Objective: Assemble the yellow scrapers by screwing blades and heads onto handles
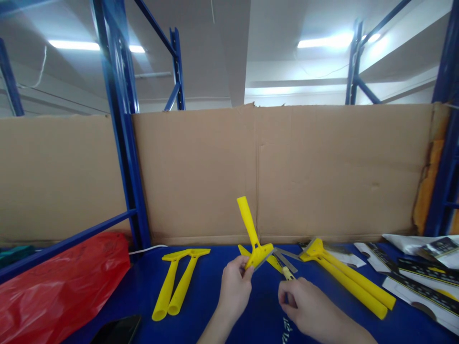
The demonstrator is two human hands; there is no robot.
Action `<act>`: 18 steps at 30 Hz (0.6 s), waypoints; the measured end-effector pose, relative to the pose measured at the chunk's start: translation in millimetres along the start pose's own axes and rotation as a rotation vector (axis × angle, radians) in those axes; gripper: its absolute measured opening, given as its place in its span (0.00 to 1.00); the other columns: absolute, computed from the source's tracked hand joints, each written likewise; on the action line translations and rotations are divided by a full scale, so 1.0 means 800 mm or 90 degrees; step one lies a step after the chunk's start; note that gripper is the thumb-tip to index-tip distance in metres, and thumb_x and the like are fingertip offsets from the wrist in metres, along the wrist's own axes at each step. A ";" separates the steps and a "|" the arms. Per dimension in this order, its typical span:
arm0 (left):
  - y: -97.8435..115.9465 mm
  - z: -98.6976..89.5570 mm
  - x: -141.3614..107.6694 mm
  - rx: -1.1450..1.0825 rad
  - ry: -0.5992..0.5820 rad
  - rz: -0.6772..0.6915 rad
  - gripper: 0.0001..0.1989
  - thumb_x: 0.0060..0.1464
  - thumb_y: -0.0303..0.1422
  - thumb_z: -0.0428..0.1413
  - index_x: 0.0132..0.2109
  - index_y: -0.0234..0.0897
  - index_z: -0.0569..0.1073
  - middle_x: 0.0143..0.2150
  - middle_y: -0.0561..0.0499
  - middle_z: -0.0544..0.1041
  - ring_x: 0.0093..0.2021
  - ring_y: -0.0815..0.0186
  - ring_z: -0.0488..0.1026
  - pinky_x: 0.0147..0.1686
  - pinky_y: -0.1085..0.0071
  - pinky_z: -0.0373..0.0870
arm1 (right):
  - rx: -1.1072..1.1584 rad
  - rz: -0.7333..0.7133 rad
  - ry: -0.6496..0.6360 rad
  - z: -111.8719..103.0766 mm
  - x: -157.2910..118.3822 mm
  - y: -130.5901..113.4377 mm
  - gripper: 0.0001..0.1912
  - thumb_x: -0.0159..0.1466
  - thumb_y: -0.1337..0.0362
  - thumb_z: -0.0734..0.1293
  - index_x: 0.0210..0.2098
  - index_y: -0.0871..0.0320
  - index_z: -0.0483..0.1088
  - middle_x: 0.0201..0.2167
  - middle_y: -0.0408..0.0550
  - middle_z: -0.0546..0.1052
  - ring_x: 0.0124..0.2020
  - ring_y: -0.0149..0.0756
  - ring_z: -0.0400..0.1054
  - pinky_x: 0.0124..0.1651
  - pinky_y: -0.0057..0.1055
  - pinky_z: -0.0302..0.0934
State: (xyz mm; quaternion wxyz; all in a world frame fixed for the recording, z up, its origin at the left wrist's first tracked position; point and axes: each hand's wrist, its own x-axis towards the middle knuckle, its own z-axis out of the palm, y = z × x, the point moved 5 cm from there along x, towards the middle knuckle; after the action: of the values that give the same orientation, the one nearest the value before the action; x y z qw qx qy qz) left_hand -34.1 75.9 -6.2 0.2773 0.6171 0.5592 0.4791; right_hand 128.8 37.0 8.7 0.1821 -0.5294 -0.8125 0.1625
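My left hand (pixel 234 282) pinches the head of a yellow scraper (pixel 248 222), whose handle points up and whose metal blade edge faces lower right. To the right, my right hand (pixel 299 301) is closed around a small tool with a pale yellow end (pixel 287 274) that shows above the fingers. Between and behind the hands lie loose metal blades (pixel 287 260) and another yellow piece, partly hidden by the held scraper. Two yellow handles (pixel 184 282) rest on the blue surface at left. At right, two more yellow scrapers (pixel 349 279) lie together, with metal at their heads.
A red plastic bag (pixel 71 286) and a dark phone (pixel 118 329) lie at left. Black and white packages (pixel 416 286) spread at far right. A cardboard wall (pixel 201 177) stands behind the blue table (pixel 204 315), between blue metal posts (pixel 125 143).
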 end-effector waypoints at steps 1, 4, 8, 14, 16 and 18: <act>0.000 0.002 0.000 -0.028 -0.010 -0.016 0.06 0.51 0.25 0.51 0.32 0.33 0.73 0.30 0.49 0.75 0.30 0.64 0.72 0.29 0.73 0.65 | -0.009 -0.005 -0.020 0.002 -0.003 -0.001 0.12 0.52 0.77 0.63 0.25 0.55 0.74 0.17 0.40 0.71 0.22 0.30 0.63 0.31 0.26 0.54; 0.004 0.008 -0.004 -0.092 -0.034 -0.058 0.07 0.51 0.25 0.51 0.33 0.32 0.74 0.30 0.48 0.76 0.29 0.64 0.72 0.26 0.73 0.67 | -0.024 -0.006 -0.067 0.008 -0.009 -0.002 0.15 0.52 0.78 0.62 0.29 0.54 0.77 0.21 0.42 0.74 0.25 0.31 0.66 0.35 0.26 0.57; 0.010 0.010 -0.008 -0.114 -0.042 -0.068 0.08 0.49 0.23 0.51 0.33 0.30 0.75 0.29 0.48 0.76 0.28 0.66 0.71 0.25 0.74 0.67 | -0.019 -0.006 -0.089 0.011 -0.011 -0.002 0.16 0.53 0.78 0.61 0.30 0.55 0.77 0.22 0.42 0.73 0.26 0.30 0.66 0.33 0.24 0.56; 0.011 0.009 -0.009 -0.114 -0.043 -0.084 0.08 0.50 0.22 0.52 0.34 0.30 0.76 0.30 0.48 0.77 0.28 0.67 0.71 0.23 0.75 0.67 | -0.009 0.052 -0.087 0.009 -0.010 0.005 0.10 0.53 0.74 0.64 0.31 0.57 0.75 0.27 0.44 0.74 0.32 0.33 0.67 0.32 0.24 0.56; 0.011 0.009 -0.009 -0.115 -0.045 -0.088 0.08 0.50 0.22 0.52 0.34 0.29 0.76 0.30 0.48 0.77 0.28 0.67 0.71 0.24 0.75 0.67 | -0.017 0.077 -0.080 0.006 -0.010 0.008 0.09 0.53 0.73 0.65 0.32 0.59 0.74 0.31 0.47 0.75 0.34 0.34 0.68 0.34 0.25 0.57; 0.010 0.010 -0.009 -0.115 -0.046 -0.086 0.08 0.50 0.22 0.52 0.34 0.29 0.76 0.31 0.47 0.78 0.28 0.67 0.71 0.24 0.75 0.67 | -0.025 0.087 -0.079 0.005 -0.011 0.008 0.09 0.54 0.74 0.64 0.32 0.59 0.74 0.33 0.49 0.75 0.34 0.34 0.68 0.34 0.25 0.57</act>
State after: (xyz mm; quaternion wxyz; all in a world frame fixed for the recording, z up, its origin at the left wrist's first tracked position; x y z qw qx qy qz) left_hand -22.7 68.6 -4.1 0.3836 0.5672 0.5436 0.4854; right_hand 135.5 31.5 1.1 0.1094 -0.5764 -0.7871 0.1907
